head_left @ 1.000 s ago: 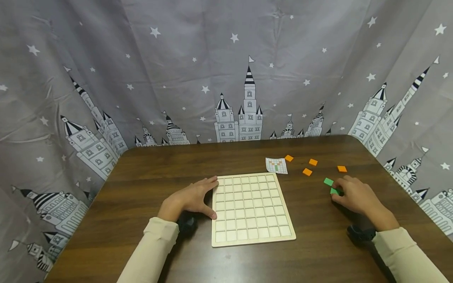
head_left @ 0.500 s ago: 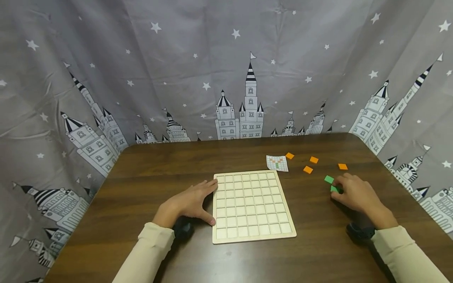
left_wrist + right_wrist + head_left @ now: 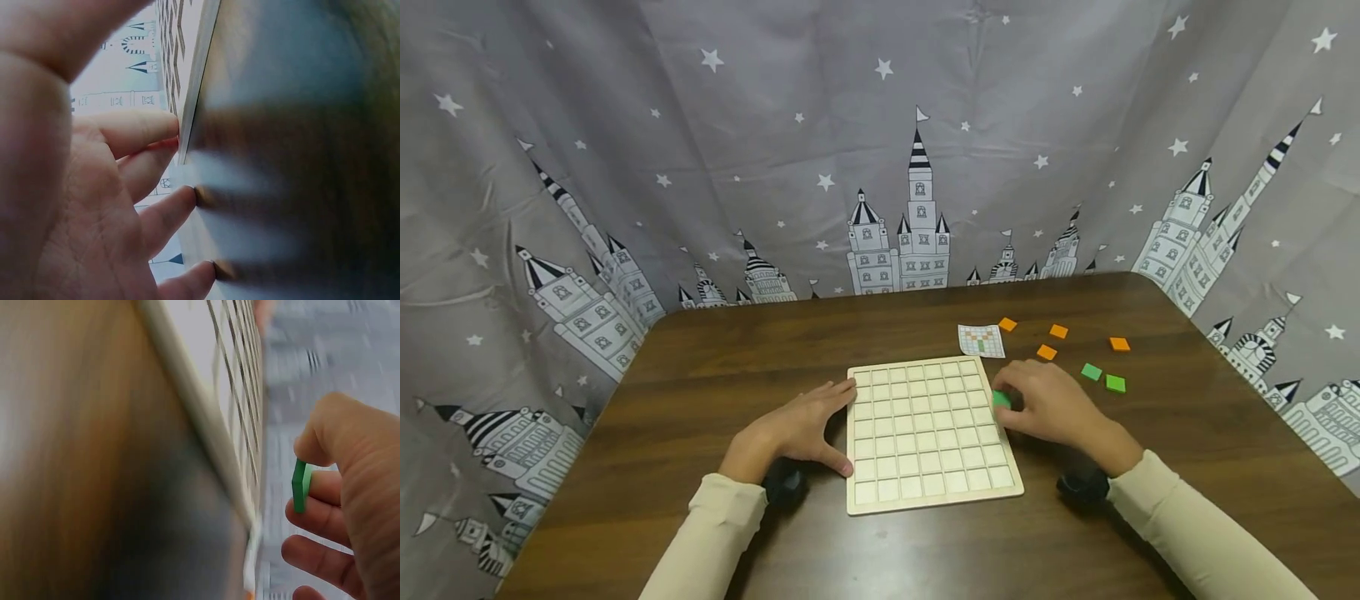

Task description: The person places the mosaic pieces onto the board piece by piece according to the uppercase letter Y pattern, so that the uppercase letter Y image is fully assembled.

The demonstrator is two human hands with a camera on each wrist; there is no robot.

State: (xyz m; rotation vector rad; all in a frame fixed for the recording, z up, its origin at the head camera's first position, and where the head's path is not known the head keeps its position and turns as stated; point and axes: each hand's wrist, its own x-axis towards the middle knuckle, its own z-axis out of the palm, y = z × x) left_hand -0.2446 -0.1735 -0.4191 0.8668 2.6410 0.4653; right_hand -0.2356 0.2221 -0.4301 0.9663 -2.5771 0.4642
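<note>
A pale wooden grid board (image 3: pixel 934 435) lies on the brown table, its cells bare. Along its left edge rests my left hand (image 3: pixel 793 427), thumb and fingers spread; in the left wrist view its fingertips (image 3: pixel 167 125) touch the board's side. My right hand (image 3: pixel 1051 406) pinches a small green square tile (image 3: pixel 1002 399) between thumb and fingers, at the board's right edge. The right wrist view shows this tile (image 3: pixel 300 487) edge-on, held off the table. Two more green tiles, one (image 3: pixel 1091 372) slightly farther back and another (image 3: pixel 1116 383), lie right of that hand.
Several orange tiles (image 3: pixel 1047 352) lie scattered at the back right. A small paper card (image 3: pixel 981 341) printed with a coloured grid pattern sits just behind the board's far right corner. A grey curtain (image 3: pixel 760 167) with castles and stars hangs behind the table.
My right hand has picked up a green tile from the right side and carried it left to the board's edge. My left hand has stayed at the board's left edge.
</note>
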